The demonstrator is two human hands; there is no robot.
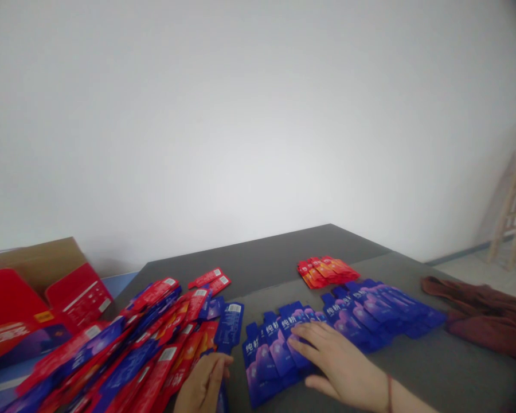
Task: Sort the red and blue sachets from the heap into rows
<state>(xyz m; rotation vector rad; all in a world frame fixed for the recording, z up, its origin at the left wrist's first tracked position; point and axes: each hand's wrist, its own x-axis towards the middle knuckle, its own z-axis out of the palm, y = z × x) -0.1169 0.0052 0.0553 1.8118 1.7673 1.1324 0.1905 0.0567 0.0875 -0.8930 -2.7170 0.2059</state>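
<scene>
A fanned row of blue flat cartons (279, 350) with pale lettering lies on the table's near middle. My right hand (337, 361) rests over this row with its fingers spread, touching the cartons. My left hand (204, 381) is at the right edge of a mixed heap of red and blue flat cartons (155, 338). Its fingers are curled and pressed together, and what they hold, if anything, is hidden. Just beyond its fingertips lies a blue carton (231, 324) showing a barcode. Further right, a second overlapping group of blue cartons (378, 310) is spread out.
A small fanned group of red cartons (327, 271) lies further back on the dark table (249, 258). Two red cartons (210, 279) sit behind the heap. An opened red box (21, 310) stands at left, a brown cloth (481, 315) at right. Behind is a white wall.
</scene>
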